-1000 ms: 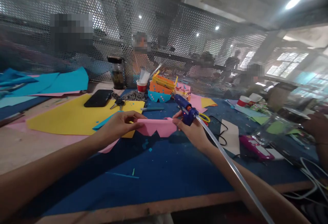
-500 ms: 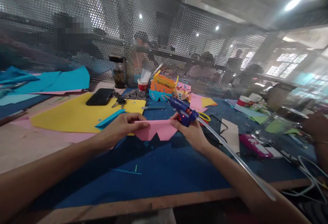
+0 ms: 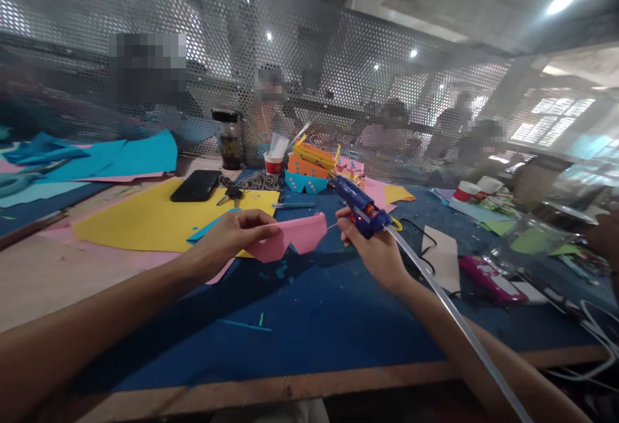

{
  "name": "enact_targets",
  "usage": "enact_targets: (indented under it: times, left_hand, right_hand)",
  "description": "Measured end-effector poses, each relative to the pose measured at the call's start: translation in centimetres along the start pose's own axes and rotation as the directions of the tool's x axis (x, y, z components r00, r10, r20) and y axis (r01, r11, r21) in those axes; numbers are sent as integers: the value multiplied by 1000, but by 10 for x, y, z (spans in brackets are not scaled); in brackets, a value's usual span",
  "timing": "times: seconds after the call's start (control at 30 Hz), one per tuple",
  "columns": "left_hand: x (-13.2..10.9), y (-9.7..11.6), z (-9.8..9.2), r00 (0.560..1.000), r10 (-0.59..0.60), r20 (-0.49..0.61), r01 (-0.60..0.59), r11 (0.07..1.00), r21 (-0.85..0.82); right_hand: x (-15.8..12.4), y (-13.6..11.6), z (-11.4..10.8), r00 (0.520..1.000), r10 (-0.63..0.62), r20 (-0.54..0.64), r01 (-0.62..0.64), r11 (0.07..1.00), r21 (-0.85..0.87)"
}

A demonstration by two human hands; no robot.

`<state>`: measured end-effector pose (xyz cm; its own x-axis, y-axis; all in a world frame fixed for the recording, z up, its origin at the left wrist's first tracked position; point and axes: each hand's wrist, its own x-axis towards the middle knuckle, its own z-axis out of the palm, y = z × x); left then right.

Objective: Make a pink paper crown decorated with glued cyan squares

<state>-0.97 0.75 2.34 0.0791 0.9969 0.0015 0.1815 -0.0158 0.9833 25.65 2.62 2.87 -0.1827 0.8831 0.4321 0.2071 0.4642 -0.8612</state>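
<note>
In the middle of the frame, the person's left hand (image 3: 236,233) pinches a pink paper (image 3: 300,235) by its left end, thumb and fingers pressed together on it. The paper is held up in the air, a little above the blue mat (image 3: 314,326). Its lower edge is cut in big zigzag teeth.

The right hand (image 3: 374,255) is just to the right of the paper, but not touching it. It is closed around a blue glue gun (image 3: 360,207). The tip of the gun points up and to the left, away from the paper. A long clear glue stick (image 3: 449,320) pokes out of the back of the gun and runs down to the lower right of the frame. A thin thread, maybe glue, hangs between the paper and the right hand.

The cutting on the pink paper looks done. It is not stuck to anything yet, so the gluing looks only partly done.

Behind the hands, in the upper middle of the frame, sit small paper baskets (image 3: 309,168) in orange, yellow and blue, already made. To the left lie a yellow sheet (image 3: 140,220), a black phone (image 3: 195,186) and scissors (image 3: 227,194).
</note>
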Motion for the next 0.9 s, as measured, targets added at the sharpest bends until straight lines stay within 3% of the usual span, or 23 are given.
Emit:
enact_targets:
  times: [0.27,0.9]
  left_hand:
    - [2,3,-12,989,87,-119,-77,993,87]
    - [3,2,-15,985,113,-131,-99,989,111]
  right_hand:
    - [-22,-5,9,949,93,302,-109,993,37]
    - [-26,-14,8,927,141,347,-87,982,-166]
